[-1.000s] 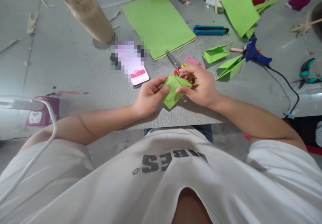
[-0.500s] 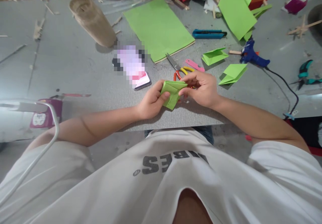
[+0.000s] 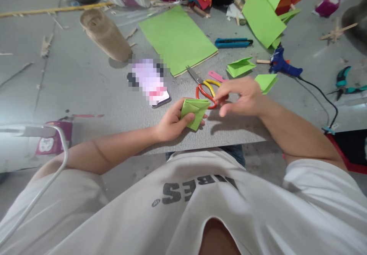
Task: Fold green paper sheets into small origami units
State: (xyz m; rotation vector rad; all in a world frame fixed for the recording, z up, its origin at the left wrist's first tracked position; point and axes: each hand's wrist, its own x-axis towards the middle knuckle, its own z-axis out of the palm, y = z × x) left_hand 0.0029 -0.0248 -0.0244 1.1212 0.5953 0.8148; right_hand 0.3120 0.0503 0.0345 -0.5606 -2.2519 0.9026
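Observation:
My left hand grips a folded piece of green paper, thumb across its front and fingers behind. Apart from the paper, my right hand hovers to the right with thumb and fingers spread, nothing visible between them. Its index fingertip overlaps the handles of the scissors, which have one red and one yellow loop; whether it touches them I cannot tell. Partly behind that hand are a pink folding knife or similar flat tool and a folded green paper piece. Another folded green piece stands just beyond.
A large green paper sheet lies ahead, beside a blue utility knife. A phone and a tan cylinder are at left. At right are a corded blue glue gun and teal-handled pliers.
My right hand has let go of the folded green paper and moved right, its fingers opening. My left hand still holds the paper. The camera view has shifted slightly.

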